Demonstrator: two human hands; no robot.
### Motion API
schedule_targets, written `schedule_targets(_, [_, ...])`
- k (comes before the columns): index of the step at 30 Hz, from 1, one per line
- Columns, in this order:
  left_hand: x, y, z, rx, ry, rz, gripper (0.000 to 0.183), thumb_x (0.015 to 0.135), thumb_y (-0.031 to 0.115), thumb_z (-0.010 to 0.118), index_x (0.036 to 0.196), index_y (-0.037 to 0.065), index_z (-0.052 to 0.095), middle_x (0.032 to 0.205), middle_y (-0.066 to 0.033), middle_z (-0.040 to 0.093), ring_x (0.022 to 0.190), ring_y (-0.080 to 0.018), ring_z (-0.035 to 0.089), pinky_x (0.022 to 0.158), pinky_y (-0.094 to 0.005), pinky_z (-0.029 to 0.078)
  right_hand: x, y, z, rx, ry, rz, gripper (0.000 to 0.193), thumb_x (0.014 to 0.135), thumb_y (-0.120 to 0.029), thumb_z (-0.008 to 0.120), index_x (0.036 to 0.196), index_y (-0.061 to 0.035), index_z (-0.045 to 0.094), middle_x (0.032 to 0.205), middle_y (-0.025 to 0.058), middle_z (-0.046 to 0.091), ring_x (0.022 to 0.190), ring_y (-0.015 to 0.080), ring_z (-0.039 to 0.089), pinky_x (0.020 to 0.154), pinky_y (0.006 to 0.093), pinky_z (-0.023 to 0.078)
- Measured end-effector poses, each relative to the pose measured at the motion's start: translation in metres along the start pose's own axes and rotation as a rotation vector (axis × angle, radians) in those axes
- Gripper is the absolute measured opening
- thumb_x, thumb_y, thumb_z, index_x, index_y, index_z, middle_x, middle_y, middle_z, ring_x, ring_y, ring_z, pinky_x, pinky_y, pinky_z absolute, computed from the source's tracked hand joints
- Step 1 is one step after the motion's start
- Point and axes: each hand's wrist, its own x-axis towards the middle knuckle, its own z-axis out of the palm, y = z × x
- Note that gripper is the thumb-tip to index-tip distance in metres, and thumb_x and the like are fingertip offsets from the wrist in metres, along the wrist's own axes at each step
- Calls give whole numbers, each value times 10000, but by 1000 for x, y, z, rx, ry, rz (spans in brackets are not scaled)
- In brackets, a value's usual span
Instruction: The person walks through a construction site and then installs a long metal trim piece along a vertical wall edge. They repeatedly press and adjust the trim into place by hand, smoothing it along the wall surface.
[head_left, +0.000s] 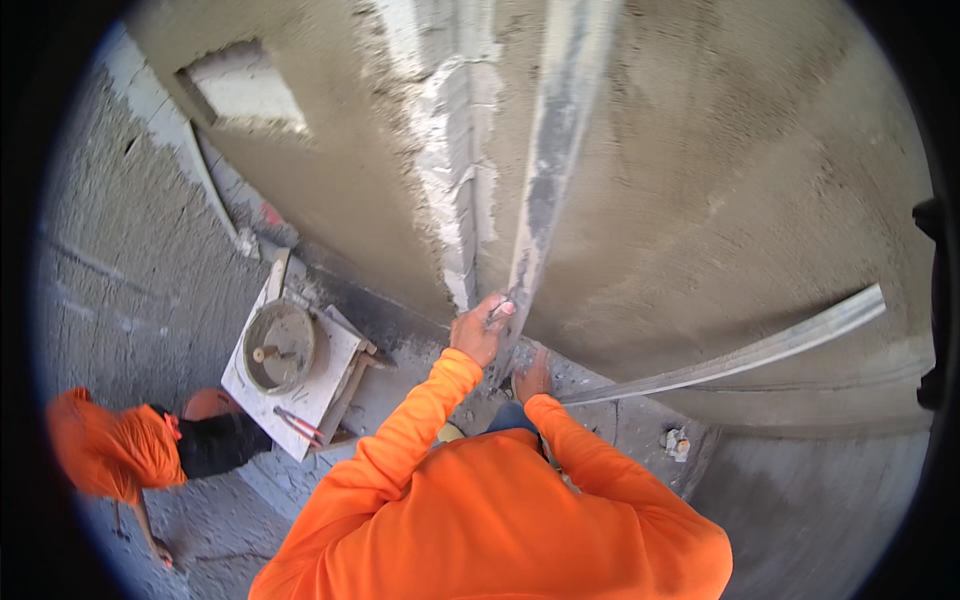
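A long grey metal straightedge (555, 150), smeared with mortar, stands upright against the plastered wall, slightly tilted. My left hand (478, 333) is closed on its left edge, low down. Beside the lower end, on the right, is my right hand (533, 376); its fingers are too blurred to show whether they grip the bar. Left of the straightedge, a pale, unplastered vertical strip (457, 180) with ragged mortar edges runs down the wall. A second long metal bar (750, 357) reaches from near my right hand out to the right, along the wall's foot.
At left, a board-topped stand (240, 372) carries a round mortar bucket (280, 347) with a wooden-handled tool in it, and red-handled pliers (299, 426). Beyond it another person in orange (130, 445) bends down. A rectangular recess (246, 85) interrupts the plastered wall. Small debris (676, 443) lies right.
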Motion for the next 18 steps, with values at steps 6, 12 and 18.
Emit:
schedule_targets(6, [-14, 0, -21, -104, 103, 84, 318, 1031, 354, 648, 1280, 168, 713, 1230, -117, 741, 1107, -349, 710, 950, -391, 549, -40, -10, 0, 380, -425, -139, 225, 938, -254, 722, 1072, -87, 653, 870, 132, 669, 779, 365, 643, 743, 526, 510])
schedule_targets(12, [-117, -20, -109, -229, 419, 45, 196, 966, 195, 737, 1116, 75, 775, 1103, -102, 743, 1007, -287, 711, 889, -366, 553, -47, -74, 92, 73, -781, -851, 229, 908, -253, 749, 1018, -84, 641, 968, 191, 738, 942, 407, 712, 812, 501, 547])
schedule_targets(18, [-289, -91, -148, -277, 1055, -381, 176, 941, 137, 768, 1076, 29, 802, 1023, -124, 759, 917, -213, 691, 828, -319, 534, -105, -256, 197, -112, -1329, -725, 437, 901, -375, 779, 1171, -82, 598, 1183, 224, 708, 1135, 427, 674, 929, 519, 533])
